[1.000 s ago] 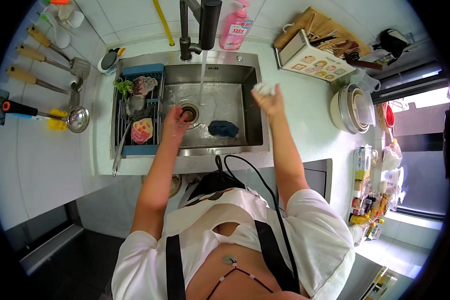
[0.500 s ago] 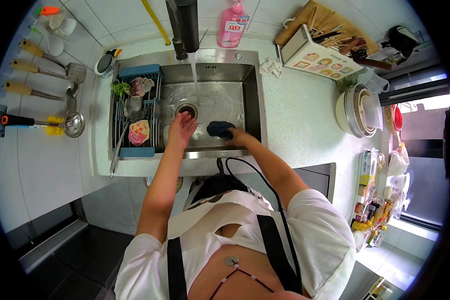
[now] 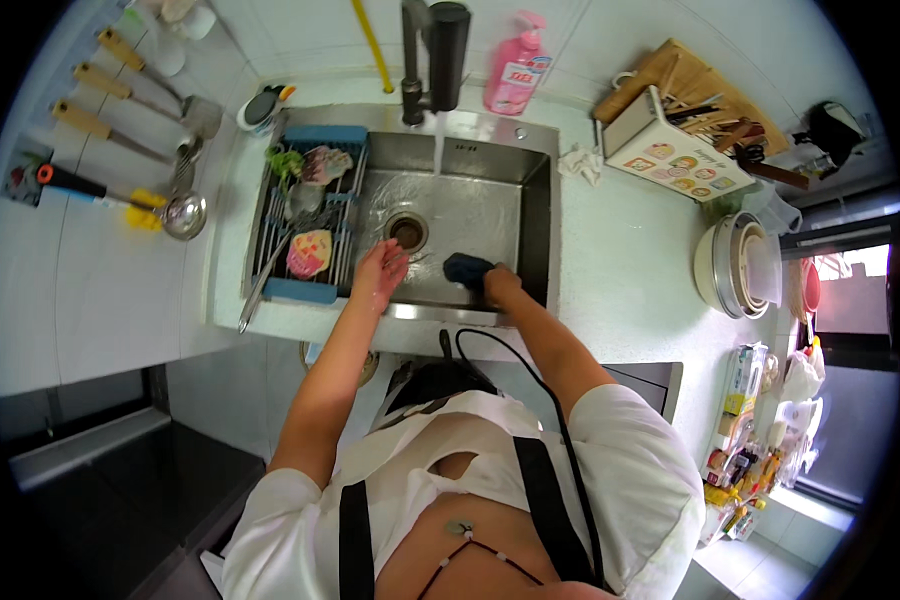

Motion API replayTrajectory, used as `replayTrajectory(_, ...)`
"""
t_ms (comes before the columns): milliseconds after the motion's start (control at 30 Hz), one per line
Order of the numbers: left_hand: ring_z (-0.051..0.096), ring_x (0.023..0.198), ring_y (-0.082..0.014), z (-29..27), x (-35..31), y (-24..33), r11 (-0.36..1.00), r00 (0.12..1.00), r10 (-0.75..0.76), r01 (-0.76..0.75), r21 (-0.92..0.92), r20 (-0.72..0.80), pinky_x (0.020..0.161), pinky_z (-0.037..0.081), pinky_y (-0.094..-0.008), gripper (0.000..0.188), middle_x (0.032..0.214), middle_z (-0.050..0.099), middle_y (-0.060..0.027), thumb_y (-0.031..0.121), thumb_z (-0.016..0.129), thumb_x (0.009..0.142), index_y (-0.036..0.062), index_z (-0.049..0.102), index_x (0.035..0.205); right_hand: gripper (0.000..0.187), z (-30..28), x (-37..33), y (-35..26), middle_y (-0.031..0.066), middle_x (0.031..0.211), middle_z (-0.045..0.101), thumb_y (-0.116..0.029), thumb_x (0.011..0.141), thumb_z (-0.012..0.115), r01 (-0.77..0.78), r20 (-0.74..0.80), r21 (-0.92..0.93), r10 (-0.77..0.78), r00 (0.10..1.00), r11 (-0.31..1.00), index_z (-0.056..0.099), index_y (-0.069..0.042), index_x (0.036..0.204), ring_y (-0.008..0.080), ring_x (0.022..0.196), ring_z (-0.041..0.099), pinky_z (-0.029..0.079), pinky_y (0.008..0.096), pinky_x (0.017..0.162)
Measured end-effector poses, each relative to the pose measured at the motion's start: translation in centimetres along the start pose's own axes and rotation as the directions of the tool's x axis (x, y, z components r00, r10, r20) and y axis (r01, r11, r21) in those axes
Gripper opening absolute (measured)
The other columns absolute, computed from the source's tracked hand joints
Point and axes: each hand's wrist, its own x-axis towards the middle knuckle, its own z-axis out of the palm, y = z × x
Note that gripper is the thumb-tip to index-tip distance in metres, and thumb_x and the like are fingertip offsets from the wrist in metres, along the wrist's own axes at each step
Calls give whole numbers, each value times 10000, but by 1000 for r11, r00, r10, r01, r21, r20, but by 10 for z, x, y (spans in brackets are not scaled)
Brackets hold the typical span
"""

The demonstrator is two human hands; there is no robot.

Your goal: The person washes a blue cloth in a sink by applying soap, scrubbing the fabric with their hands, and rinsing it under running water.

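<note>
Over the front part of the steel sink [image 3: 440, 315], my right hand [image 3: 503, 286] grips one end of a bunched dark blue cloth [image 3: 467, 269]. My left hand [image 3: 381, 268] is beside the drain [image 3: 407, 232], fingers stretched out, with nothing in it. Water runs from the black faucet [image 3: 448, 60] into the back of the sink, well behind both hands. The cloth looks wet and hangs low; I cannot tell whether it touches the sink floor.
Left of the basin sits a blue-ended drying rack [image 3: 301, 291] with a ladle, greens and pink sponge-like pieces. Behind stand a pink pump bottle [image 3: 518, 70] and a utensil box [image 3: 670, 155]. Nested bowls [image 3: 735, 265] are on the right counter; ladles and spatulas hang on the left wall.
The whole view has shifted, so the sink now appears farther right and slightly lower. My right hand still has the cloth, and my left hand stays near the drain with its fingers apart.
</note>
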Motion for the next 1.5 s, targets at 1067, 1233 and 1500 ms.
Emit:
replayTrajectory(1067,477,1038,-276,110,57,68,975,937,20,60,-215,349,855,400,-449,595,1163,458,-106,576,436,786,135,410,1183,215,-241,-25,-76,53,817,589,-241,832,521,584,-543,746,216,812,-319,527,-51,932,168,737,568,464,310,658)
replayTrajectory(1233,582,757,-224,130,48,88,973,910,107,-13,-231,400,709,474,-359,380,881,585,-78,455,468,830,95,519,940,256,-227,-54,-95,139,936,526,-196,800,539,681,-878,477,275,392,556,513,-33,994,247,801,504,388,316,749)
replayTrajectory(1500,564,709,-198,136,73,73,953,851,82,86,-292,519,643,479,-343,233,782,537,-68,301,436,854,77,499,858,272,-217,-59,-119,156,924,512,-217,774,569,745,-948,317,217,233,586,534,-40,976,325,861,503,406,353,762)
